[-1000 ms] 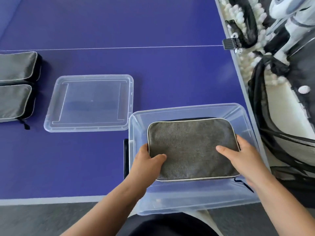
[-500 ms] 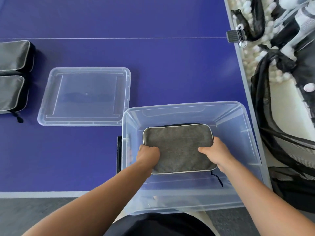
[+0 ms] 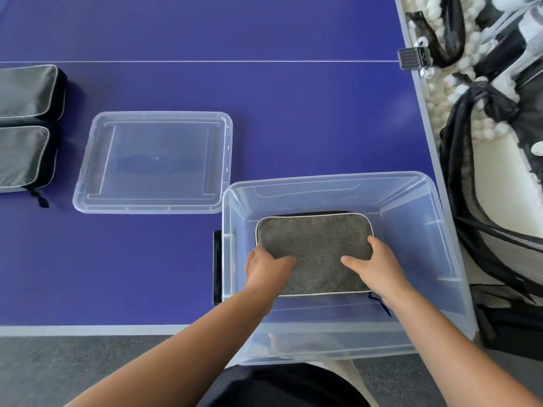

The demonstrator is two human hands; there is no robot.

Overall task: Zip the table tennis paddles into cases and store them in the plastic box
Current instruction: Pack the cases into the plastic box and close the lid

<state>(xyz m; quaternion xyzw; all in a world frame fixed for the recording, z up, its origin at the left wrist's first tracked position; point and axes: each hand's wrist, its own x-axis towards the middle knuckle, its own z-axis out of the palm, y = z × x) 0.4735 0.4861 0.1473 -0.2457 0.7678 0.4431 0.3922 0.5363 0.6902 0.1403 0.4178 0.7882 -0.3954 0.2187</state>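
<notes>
Blue table [image 3: 293,118]: three cases [image 3: 314,251], one box [image 3: 435,230].

left hand [image 3: 266,267] fingers: tucked past the grey case [image 3: 316,248]'s left edge, out of sight
right hand [image 3: 379,268] grip: fingertips hidden behind the case's right edge
two cases [image 3: 25,127] at far left: cut off by the frame edge
case contents: not visible
black net [image 3: 482,224] at right: partly cropped

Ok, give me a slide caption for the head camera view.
Both hands, left hand and right hand, lay a grey paddle case in the plastic box; lid alongside.
</notes>
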